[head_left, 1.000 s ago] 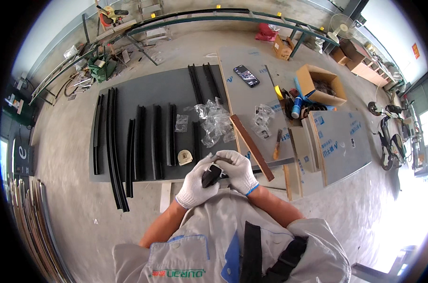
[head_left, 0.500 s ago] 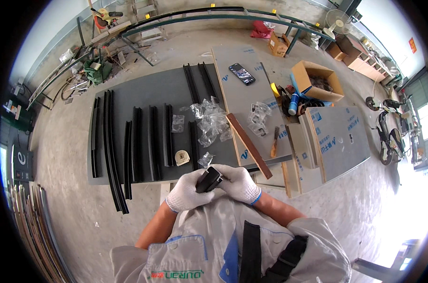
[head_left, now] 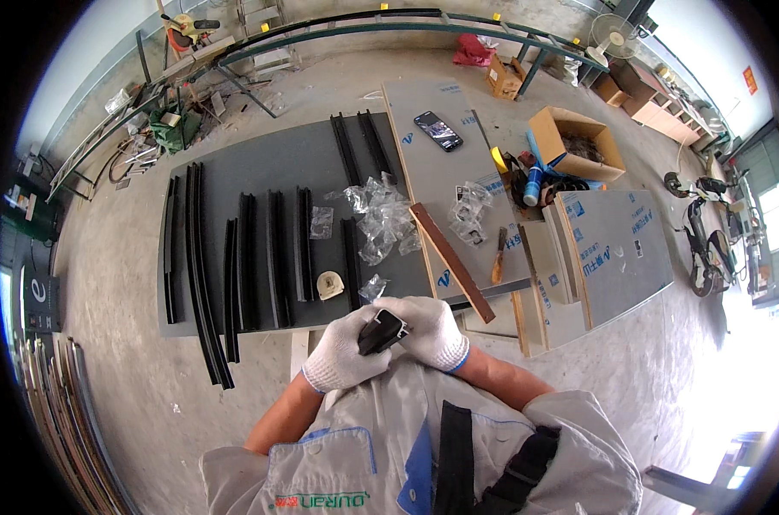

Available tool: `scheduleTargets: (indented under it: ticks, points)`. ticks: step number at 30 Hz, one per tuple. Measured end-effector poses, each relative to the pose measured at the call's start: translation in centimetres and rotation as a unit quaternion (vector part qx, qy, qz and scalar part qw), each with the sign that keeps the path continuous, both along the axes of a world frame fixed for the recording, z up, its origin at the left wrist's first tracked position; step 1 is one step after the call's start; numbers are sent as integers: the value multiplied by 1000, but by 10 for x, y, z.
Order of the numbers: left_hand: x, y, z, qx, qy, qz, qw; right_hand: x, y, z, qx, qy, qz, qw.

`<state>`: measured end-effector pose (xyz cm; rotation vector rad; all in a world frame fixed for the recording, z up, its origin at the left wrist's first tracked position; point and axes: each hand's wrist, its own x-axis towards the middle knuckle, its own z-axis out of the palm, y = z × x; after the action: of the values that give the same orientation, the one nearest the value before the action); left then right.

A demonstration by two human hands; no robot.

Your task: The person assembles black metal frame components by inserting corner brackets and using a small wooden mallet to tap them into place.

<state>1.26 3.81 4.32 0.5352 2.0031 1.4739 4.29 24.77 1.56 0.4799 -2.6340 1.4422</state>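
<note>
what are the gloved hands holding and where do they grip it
A short black channel-shaped profile piece, held between both white-gloved hands: the left hand wraps its lower end, and the right hand grips its upper side with its fingers.

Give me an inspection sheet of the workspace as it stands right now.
Surface: dark grey sheet on concrete floor, pale boards beside it.
Job's things: short black profile piece, held in both hands close to the chest.
Clutter: long black strips in rows, clear plastic bags, brown wooden batten, round cream tape measure, dark phone, open cardboard box.
Grippers: left hand and right hand white-gloved, fingers closed on the piece.
Cables: nothing seen.
Surroundings: green metal frame, standing fan, parked scooter.
</note>
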Motion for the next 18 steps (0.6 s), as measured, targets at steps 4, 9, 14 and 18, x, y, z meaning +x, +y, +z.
scheduleTargets:
  ticks: [4, 9, 14, 18]
  points:
    - [1, 4, 4, 24, -22, 5, 999, 0, 1, -5, 59, 78, 33, 995]
    - [0, 6, -6, 52, 57, -17, 997, -1, 3, -16, 44, 125, 4, 991]
    - [-2, 10, 0, 68, 79, -17, 994, -3, 1, -18, -8, 151, -31, 988]
    - [-1, 14, 15, 54, 24, 42, 997, -4, -1, -11, -54, 122, -89, 987]
